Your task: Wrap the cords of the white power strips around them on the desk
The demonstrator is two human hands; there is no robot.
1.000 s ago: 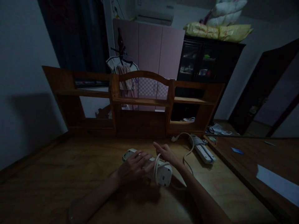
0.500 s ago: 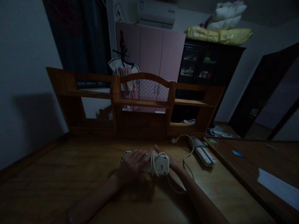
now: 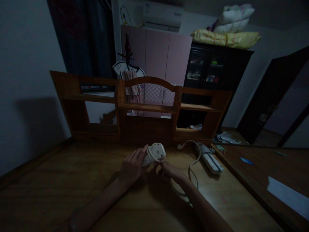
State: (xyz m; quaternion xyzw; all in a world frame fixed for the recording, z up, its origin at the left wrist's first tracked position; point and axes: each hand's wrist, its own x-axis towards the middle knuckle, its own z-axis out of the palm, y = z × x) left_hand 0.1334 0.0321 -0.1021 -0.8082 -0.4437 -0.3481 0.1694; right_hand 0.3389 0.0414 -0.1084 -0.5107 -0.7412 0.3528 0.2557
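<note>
A white power strip (image 3: pixel 158 151) is tilted above the wooden desk, with turns of its cord (image 3: pixel 150 155) around its body. My left hand (image 3: pixel 132 164) is wrapped over the strip's left part and hides much of it. Just below the strip's right end, my right hand (image 3: pixel 167 170) has its fingers closed on the cord. From there the loose cord loops across the desk to a plug (image 3: pixel 179 146) near the shelf. Farther right lies a second white power strip (image 3: pixel 210 158), its grey cord bundled at the far end.
A wooden shelf unit (image 3: pixel 147 106) stands along the desk's back edge. A lower wooden surface at right bears a white sheet (image 3: pixel 287 196) and a blue card (image 3: pixel 246 160). A wall (image 3: pixel 31 96) borders the desk on the left.
The held power strip has turned, its right end swinging up and left. My right hand has moved from behind the strip to below its end, drawing the cord.
</note>
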